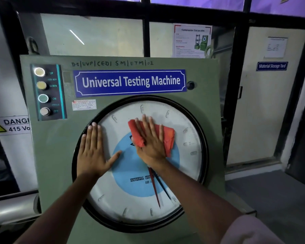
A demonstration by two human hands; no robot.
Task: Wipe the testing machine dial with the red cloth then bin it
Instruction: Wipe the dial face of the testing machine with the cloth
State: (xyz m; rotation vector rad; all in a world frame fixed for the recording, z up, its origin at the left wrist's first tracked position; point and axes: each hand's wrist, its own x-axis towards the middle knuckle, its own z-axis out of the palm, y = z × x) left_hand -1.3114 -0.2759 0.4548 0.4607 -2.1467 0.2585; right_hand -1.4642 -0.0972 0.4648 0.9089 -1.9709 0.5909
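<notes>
The big round dial (130,203) has a white face, a pale blue centre and a black rim, set in the green front of the testing machine (56,155). My right hand (151,141) lies flat on the crumpled red cloth (168,136), pressing it against the upper middle of the dial glass. My left hand (93,152) rests flat with fingers spread on the dial's left edge, its fingertips over the black rim. It holds nothing. A red and a black needle (157,192) point downward below my right wrist.
A column of several push buttons (42,91) sits at the machine's upper left, under a blue "Universal Testing Machine" plate (130,81). A 415 volt danger sign (9,126) is on the left. A door marked "Material Storage Yard" (259,103) stands at the right. No bin is in view.
</notes>
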